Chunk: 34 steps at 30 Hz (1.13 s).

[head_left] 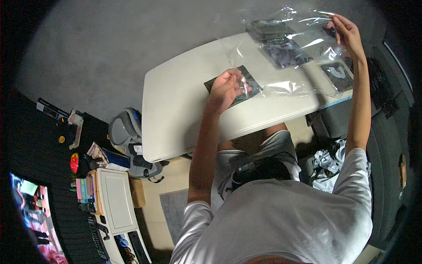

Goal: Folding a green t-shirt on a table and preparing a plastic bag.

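A large clear plastic bag [288, 86], shiny and crinkled, stretches above the right half of the white table [176, 97]. My right hand [349, 37] is raised at the far right, its thumb and fingers pinching the bag's upper corner. My left hand [225, 90] has its fingers curled on the bag's left edge. Below that hand a flat dark square piece [251, 80] lies on the table. Through the plastic show dark folded pieces [285, 50] in a pile, blurred by reflections. A dark packet with a pale shape [337, 75] lies at the table's right end.
A grey child seat [125, 132] stands left of the table. Further left are a white cabinet [115, 198], books [83, 189] and a lit screen [35, 215]. A dark sofa [387, 176] with white clothing [329, 165] is to the right.
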{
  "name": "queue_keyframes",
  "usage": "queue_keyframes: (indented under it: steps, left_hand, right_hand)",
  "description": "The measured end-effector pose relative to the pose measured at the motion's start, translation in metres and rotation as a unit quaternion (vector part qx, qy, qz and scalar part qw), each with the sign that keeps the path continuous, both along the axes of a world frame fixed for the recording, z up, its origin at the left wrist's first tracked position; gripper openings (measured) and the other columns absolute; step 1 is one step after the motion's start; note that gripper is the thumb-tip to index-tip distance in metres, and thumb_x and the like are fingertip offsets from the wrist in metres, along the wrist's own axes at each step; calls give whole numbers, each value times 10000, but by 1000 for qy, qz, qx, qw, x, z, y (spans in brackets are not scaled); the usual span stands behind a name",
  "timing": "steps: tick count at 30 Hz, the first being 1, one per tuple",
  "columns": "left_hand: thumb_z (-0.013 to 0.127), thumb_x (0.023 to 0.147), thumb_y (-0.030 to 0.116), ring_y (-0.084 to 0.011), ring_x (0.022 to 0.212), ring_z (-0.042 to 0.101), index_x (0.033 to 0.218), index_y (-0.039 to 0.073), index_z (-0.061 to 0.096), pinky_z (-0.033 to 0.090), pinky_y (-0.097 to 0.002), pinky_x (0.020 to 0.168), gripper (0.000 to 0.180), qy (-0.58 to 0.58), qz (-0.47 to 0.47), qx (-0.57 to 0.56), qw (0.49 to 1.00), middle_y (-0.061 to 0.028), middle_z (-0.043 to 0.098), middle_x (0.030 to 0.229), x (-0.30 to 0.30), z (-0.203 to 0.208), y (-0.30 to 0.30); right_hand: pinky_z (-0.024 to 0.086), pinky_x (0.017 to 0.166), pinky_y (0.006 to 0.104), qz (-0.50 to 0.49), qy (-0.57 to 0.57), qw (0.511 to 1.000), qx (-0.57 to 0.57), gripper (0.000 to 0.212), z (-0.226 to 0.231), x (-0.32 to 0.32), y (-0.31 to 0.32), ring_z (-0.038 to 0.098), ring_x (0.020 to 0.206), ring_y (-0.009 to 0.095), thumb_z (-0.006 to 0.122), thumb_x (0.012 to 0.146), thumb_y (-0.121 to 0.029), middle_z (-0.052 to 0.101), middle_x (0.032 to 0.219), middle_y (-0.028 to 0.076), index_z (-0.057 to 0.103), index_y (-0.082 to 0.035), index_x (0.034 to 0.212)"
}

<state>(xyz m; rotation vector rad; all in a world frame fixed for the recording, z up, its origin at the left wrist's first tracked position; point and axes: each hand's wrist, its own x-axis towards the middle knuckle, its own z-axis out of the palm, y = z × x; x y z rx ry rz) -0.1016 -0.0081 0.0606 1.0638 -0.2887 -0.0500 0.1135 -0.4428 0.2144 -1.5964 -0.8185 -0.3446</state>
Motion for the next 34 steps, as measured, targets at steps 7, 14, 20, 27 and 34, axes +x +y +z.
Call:
queue_keyframes:
  steps: [7, 14, 20, 27, 34]
  left_hand:
    - [458, 1068, 159, -165, 887, 608, 1153, 42, 560, 550, -446, 946, 177, -21, 85, 39, 995, -48, 574, 1018, -2, -6, 16]
    - [494, 1046, 161, -301, 1120, 634, 1368, 13, 458, 542, -421, 944, 356, -38, 20, -4, 999, -158, 599, 1256, -1, 5, -4]
    - [540, 1027, 142, -278, 1048, 657, 1337, -3, 495, 544, -400, 928, 346, 59, -41, -39, 997, -152, 616, 1198, 7, 0, -17]
    - [577, 1026, 141, -160, 867, 636, 1159, -38, 594, 547, -313, 809, 224, 27, 31, 39, 998, -73, 633, 982, 10, -9, -12]
    - [668, 946, 139, -165, 743, 610, 1205, 2, 593, 560, -299, 712, 302, 14, 78, 85, 993, -62, 621, 938, -17, -14, 50]
  right_hand:
    - [385, 449, 153, -43, -10, 999, -12, 351, -7, -9, 4, 483, 507, 16, 584, 1045, -249, 727, 943, 30, 638, -29, 1313]
    - [387, 450, 149, -29, 9, 1000, 8, 352, -15, -10, 10, 478, 510, 6, 579, 1048, -247, 735, 969, 39, 632, -28, 1317]
    - [421, 451, 158, -18, 24, 1000, -6, 349, -19, -6, -5, 508, 517, 15, 588, 1043, -234, 738, 965, 47, 630, -11, 1308]
    - [398, 414, 168, -48, 26, 998, -1, 342, -19, -16, -6, 492, 476, 17, 594, 1040, -238, 732, 935, 34, 641, -16, 1295]
    - [354, 384, 159, 24, 59, 996, -56, 409, -20, 5, 3, 483, 470, 1, 611, 1032, -281, 732, 932, 18, 598, -75, 1384]
